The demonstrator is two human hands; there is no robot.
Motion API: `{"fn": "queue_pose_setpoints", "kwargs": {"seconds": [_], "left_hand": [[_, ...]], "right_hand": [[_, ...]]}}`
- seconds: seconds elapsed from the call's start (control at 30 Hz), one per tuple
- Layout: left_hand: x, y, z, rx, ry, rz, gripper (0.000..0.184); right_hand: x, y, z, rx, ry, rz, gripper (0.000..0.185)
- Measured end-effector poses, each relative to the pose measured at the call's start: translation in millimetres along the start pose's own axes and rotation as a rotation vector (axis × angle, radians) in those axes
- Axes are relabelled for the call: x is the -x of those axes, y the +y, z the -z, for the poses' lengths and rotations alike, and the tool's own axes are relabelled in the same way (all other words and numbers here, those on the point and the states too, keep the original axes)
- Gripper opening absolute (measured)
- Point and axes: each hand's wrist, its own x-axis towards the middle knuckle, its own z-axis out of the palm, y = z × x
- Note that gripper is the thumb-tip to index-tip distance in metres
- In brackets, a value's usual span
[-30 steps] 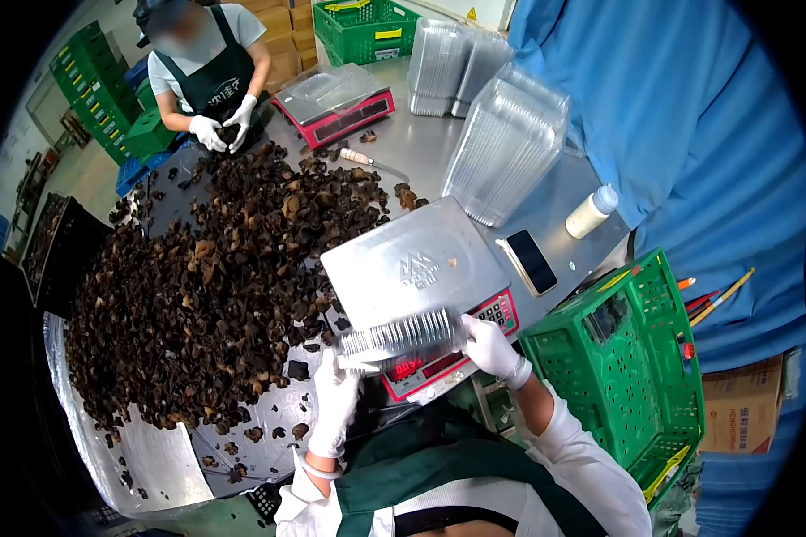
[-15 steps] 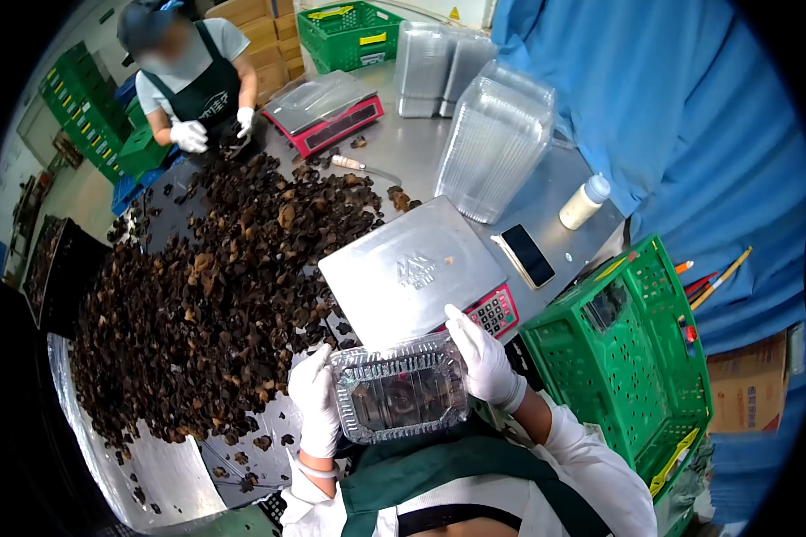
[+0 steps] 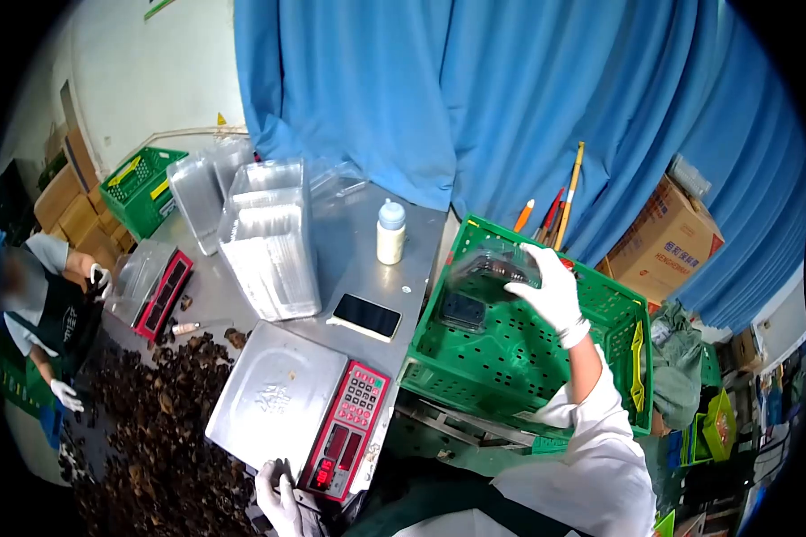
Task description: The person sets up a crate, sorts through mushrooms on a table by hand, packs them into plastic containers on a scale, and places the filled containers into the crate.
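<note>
My right hand (image 3: 555,291), in a white glove, grips a clear plastic clamshell box (image 3: 494,267) with dark contents and holds it over the green crate (image 3: 537,358). Another clear box (image 3: 463,311) with dark contents sits inside the crate, at its left end. My left hand (image 3: 282,503), also gloved, is low in the view at the near edge of the red-and-silver scale (image 3: 278,389). Its fingers are bent, with something dark at the fingertips that I cannot make out. Left of the scale lies a heap of dark dried fungus pieces (image 3: 166,421).
Stacked clear boxes (image 3: 269,242), a bottle (image 3: 390,234) and a phone (image 3: 365,317) stand or lie beyond the scale. At left, a co-worker (image 3: 58,304) is near a second scale (image 3: 161,291). A blue curtain (image 3: 510,107) hangs behind; a cardboard box (image 3: 667,237) is right of the crate.
The view has swung right. Both hands held the box before the scale; now my right hand alone has carried it over the crate. My left hand has let go of the box.
</note>
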Motion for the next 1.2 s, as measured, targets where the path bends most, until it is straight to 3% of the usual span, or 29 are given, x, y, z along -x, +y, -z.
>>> {"fn": "queue_pose_setpoints", "kwargs": {"seconds": [0.07,0.13,0.23,0.27,0.4,0.43,0.5,0.53,0.67,0.73,0.8,0.93,1.07,1.17,1.2], "left_hand": [[5.4,-15.6,-4.0,-0.115,0.052,-0.077,0.026],[8.3,-12.1,-9.9,-0.237,0.099,-0.169,0.021],[12.4,-13.3,-21.7,-0.338,0.189,-0.195,0.021],[14.1,-5.3,-24.5,-0.345,0.193,-0.13,0.026],[16.0,26.3,-29.4,-0.377,0.227,-0.136,0.026],[17.9,38.8,-34.3,-0.307,0.241,-0.043,0.025],[26.3,27.9,-43.6,-0.361,0.268,-0.149,0.023],[29.5,38.5,-44.8,-0.395,0.27,-0.198,0.023],[66.5,32.6,-43.9,-0.519,0.27,-0.159,0.026],[94.7,18.8,-39.7,-0.563,0.315,-0.04,0.025],[123.3,13.1,-33.2,-0.546,0.422,0.086,0.024],[176.7,4.1,-27.1,-0.569,0.584,0.305,0.023],[216.9,-12.9,-11.2,-0.652,0.684,0.427,0.022],[241.8,-27.7,17.8,-0.692,0.763,0.488,0.019],[249.6,-32.1,29.2,-0.697,0.772,0.515,0.019]], "right_hand": [[0.8,65.5,-11.0,0.198,-0.15,-0.075,0.063],[-2.5,109.2,-15.5,0.137,-0.491,-0.283,0.062],[13.2,168.0,-64.7,0.272,-0.409,-0.242,0.053],[4.4,155.6,-79.6,0.364,-0.317,-0.156,0.05],[-60.0,44.9,-108.3,-0.016,-0.206,0.239,0.03],[-76.6,9.0,-113.9,-0.132,-0.179,0.335,0.027],[-108.3,-50.5,-134.2,-0.328,-0.17,0.492,0.021],[-121.0,-79.5,-148.8,-0.407,-0.059,0.622,0.021],[-163.5,-171.7,-204.3,-0.268,0.146,0.889,0.021],[-176.4,-181.8,-247.1,-0.122,-0.067,0.858,0.019],[-183.4,-187.5,-276.5,-0.135,-0.124,0.906,0.017],[-197.0,-188.9,-272.0,-0.224,-0.275,0.788,0.023],[-204.1,-182.8,-280.9,-0.276,-0.221,0.708,0.029],[-220.0,-172.7,-288.3,-0.427,-0.327,0.503,0.033],[-238.2,-156.4,-305.5,-0.628,-0.42,0.39,0.03]]}}
